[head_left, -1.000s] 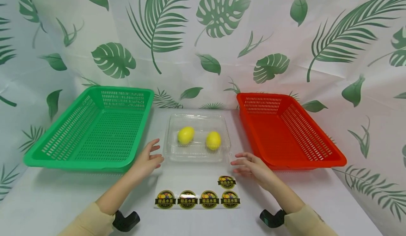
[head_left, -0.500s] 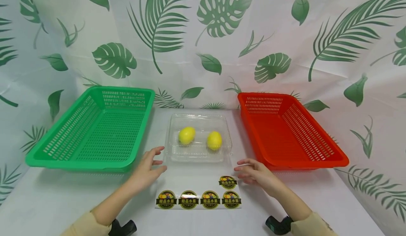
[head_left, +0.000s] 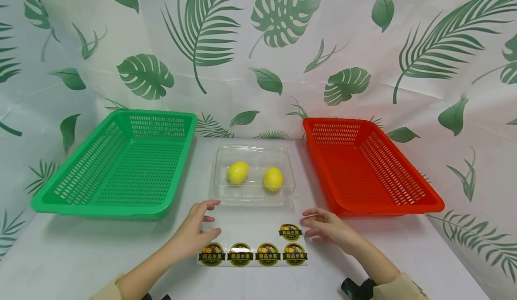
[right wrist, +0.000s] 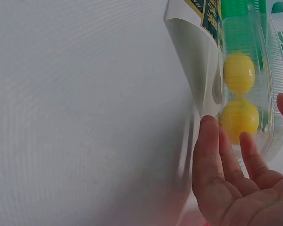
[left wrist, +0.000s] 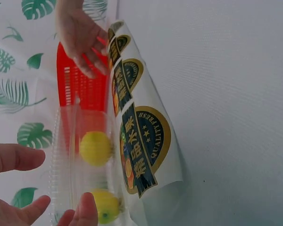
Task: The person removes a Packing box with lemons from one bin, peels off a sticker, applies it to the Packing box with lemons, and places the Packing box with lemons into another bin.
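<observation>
Sticker sheet [head_left: 251,227] lies between your empty, loosely spread left hand [head_left: 194,233] and right hand [head_left: 332,229], long side running left to right, the left nearer, over its edge, though contact is hard to judge.

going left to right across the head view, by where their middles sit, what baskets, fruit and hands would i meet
Green basket, left grip, left lemon, right lemon, right grip, red basket.
</observation>
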`<state>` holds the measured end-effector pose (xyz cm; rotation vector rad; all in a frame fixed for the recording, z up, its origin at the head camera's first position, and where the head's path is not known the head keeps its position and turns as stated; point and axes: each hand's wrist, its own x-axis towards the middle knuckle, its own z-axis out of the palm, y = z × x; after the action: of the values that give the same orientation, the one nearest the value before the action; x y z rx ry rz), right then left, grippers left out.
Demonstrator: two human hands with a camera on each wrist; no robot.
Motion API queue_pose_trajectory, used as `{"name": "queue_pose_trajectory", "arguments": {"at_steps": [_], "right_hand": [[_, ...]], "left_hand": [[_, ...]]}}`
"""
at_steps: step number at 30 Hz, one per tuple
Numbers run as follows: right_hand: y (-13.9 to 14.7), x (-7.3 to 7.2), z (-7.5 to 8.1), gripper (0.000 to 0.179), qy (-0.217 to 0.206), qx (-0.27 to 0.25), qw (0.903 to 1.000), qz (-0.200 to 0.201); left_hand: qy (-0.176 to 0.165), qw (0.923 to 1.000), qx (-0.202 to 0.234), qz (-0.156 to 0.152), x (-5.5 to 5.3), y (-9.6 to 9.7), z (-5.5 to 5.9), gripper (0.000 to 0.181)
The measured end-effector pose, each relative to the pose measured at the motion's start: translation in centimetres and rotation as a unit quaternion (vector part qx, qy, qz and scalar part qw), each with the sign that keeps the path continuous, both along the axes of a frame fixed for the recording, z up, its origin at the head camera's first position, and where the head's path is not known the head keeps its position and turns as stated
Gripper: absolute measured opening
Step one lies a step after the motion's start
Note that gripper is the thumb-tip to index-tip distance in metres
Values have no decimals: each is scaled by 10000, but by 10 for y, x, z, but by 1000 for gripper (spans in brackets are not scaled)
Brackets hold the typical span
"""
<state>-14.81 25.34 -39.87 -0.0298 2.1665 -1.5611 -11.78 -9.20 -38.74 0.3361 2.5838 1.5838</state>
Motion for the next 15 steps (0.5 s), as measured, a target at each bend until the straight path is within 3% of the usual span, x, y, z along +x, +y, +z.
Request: {"name": "queue_pose_trajectory", "arguments": {"at_steps": [15], "right_hand": [[-2,-1,-5,53,-184,-296,9991,258]], "left_hand": [[-99,9940,-138,-1081,-5,8,-9,66]]}}
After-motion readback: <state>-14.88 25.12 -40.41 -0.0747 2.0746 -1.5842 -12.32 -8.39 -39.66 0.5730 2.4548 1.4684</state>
